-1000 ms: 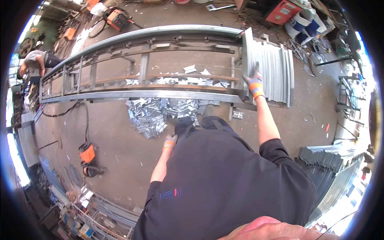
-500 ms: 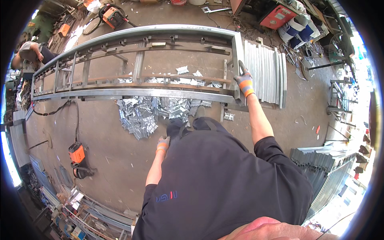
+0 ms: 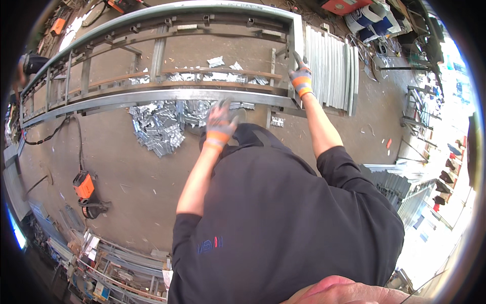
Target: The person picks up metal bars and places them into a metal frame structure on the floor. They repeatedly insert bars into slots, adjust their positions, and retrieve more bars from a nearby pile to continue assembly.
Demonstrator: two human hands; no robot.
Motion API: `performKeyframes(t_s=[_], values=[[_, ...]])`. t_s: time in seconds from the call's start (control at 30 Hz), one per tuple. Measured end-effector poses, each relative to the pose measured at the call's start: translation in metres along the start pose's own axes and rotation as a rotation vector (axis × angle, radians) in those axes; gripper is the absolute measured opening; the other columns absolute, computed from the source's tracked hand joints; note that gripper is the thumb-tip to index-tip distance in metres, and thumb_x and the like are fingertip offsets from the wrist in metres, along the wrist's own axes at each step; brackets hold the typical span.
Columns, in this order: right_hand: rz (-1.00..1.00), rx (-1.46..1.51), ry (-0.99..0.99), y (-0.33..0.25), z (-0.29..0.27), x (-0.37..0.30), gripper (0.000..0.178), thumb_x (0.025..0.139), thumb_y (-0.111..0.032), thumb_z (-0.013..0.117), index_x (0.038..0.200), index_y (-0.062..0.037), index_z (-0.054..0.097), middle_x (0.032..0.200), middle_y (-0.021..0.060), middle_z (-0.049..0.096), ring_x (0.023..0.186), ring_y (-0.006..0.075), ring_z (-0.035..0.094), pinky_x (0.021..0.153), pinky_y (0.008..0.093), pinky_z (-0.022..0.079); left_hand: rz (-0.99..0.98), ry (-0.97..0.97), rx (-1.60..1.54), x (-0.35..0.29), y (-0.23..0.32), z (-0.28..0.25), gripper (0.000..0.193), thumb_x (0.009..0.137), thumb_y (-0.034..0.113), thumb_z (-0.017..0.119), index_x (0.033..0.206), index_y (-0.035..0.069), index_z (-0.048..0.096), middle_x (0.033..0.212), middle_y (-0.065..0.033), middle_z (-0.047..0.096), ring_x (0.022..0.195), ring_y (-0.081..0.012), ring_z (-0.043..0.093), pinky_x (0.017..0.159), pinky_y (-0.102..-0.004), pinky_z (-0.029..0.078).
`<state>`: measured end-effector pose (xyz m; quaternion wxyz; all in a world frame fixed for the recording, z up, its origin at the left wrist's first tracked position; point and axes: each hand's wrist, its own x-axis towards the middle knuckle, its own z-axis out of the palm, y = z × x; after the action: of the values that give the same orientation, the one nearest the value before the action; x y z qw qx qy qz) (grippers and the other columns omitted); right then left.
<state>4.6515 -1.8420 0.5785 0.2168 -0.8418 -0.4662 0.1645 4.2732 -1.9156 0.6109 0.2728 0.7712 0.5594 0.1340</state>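
A long welded steel frame (image 3: 182, 95) of square tube stretches across the view in front of me, with inner rails and crossbars. My right hand (image 3: 301, 77), in a grey and orange glove, grips the bar at the frame's right end, one finger stretched along it. My left hand (image 3: 221, 121), gloved alike and a little blurred, is over the near long rail's edge. Its fingers are spread and nothing shows in them; whether they touch the rail I cannot tell. Just left of it, a heap of small silvery metal pieces (image 3: 157, 129) lies on the floor.
Long metal profiles (image 3: 331, 71) lie side by side just right of the frame. An orange and black machine (image 3: 85, 186) with a cable stands at left. More profiles (image 3: 387, 183) are stacked at right. Someone else's arm (image 3: 23, 71) shows at the far left.
My left hand has come up and forward from beside my leg to the near rail. My right hand stays on the end bar. The whole view has shifted, so the frame appears higher.
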Motion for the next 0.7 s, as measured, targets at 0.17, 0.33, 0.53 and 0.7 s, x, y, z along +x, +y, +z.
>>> performKeyframes(t_s=[0.17,0.33,0.53,0.7], values=[[-0.121,-0.138,0.02,-0.015,-0.017,-0.003,0.09,0.083,-0.031,0.077,0.162,-0.0258,0.034,0.165,0.0251,0.032,0.151,0.0441,0.033,0.122,0.0443,0.034,0.154,-0.051,0.157,0.061,0.042,-0.001,0.07,0.089,0.059,0.068,0.143,0.017,0.059,0.135,-0.0213,0.062,0.127,-0.0391,0.057,0.113,-0.0523,0.04],[-0.18,-0.552,0.004,-0.003,-0.009,-0.007,0.084,0.096,-0.049,0.064,0.164,-0.0133,0.03,0.166,0.024,0.032,0.153,0.0411,0.031,0.124,0.0465,0.028,0.303,0.033,0.198,0.076,0.048,0.019,0.062,0.091,0.058,0.065,0.13,0.01,0.068,0.125,-0.0155,0.067,0.125,-0.0342,0.059,0.114,-0.0536,0.037],[-0.114,-0.157,0.138,-0.009,-0.007,-0.036,0.077,0.101,-0.05,0.059,0.158,-0.0028,0.038,0.159,0.0272,0.04,0.148,0.0424,0.038,0.124,0.0455,0.029,0.268,-0.077,0.193,0.074,0.034,0.031,0.051,0.096,0.051,0.061,0.122,0.009,0.071,0.123,-0.013,0.069,0.119,-0.0323,0.064,0.114,-0.0496,0.038],[-0.446,-0.185,-0.023,-0.068,-0.007,-0.069,0.061,0.099,-0.035,0.063,0.148,0.0007,0.05,0.153,0.0268,0.048,0.141,0.0454,0.045,0.119,0.0511,0.035,0.169,-0.187,0.241,0.085,0.042,0.031,0.049,0.097,0.05,0.059,0.126,0.012,0.07,0.126,-0.0123,0.07,0.123,-0.032,0.063,0.113,-0.0489,0.04]])
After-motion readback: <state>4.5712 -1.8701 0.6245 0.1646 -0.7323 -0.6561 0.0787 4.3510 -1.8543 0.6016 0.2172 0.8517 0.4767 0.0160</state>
